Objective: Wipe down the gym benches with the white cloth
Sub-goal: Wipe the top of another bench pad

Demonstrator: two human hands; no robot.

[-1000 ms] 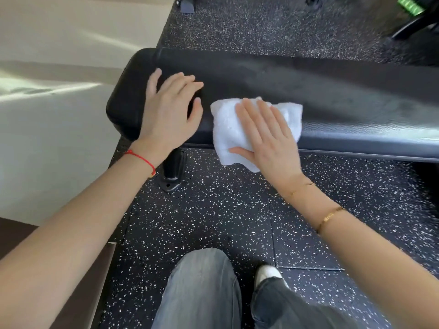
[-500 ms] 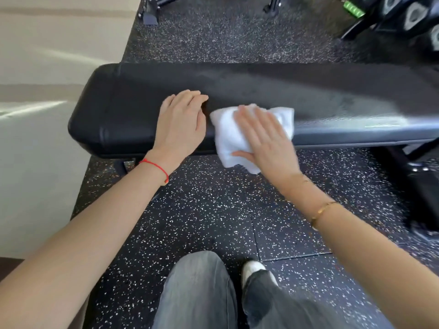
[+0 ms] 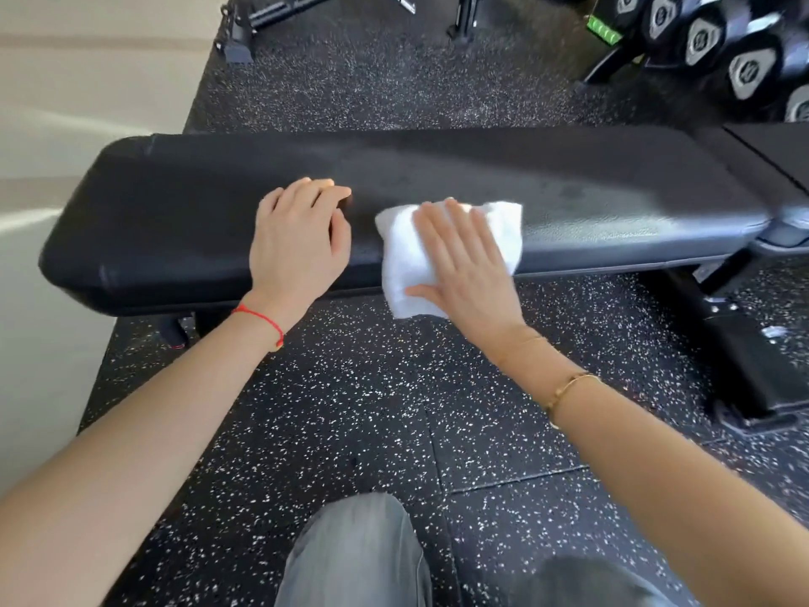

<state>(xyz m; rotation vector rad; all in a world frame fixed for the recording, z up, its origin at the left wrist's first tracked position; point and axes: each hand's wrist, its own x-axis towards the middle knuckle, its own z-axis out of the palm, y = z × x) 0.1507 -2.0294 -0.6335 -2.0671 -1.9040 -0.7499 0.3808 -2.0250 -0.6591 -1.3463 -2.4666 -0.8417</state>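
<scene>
The right hand (image 3: pixel 466 267) lies flat, fingers straight, pressing a folded white cloth (image 3: pixel 446 251) against the near edge of the long black padded gym bench (image 3: pixel 175 212); the cloth's lower corner hangs below the pad. The left hand (image 3: pixel 300 238) rests beside it, fingers seemingly bent at the tips, holding nothing.

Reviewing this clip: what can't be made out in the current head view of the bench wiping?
- Bench right end: cut off by the frame's right edge.
- White cloth middle: covered by the right hand, so its contact with the pad is unseen.
- Left hand fingertips: curl over out of sight.
- Dumbbell markings: too small and blurred to read.
- Bench legs: mostly hidden under the pad.
</scene>
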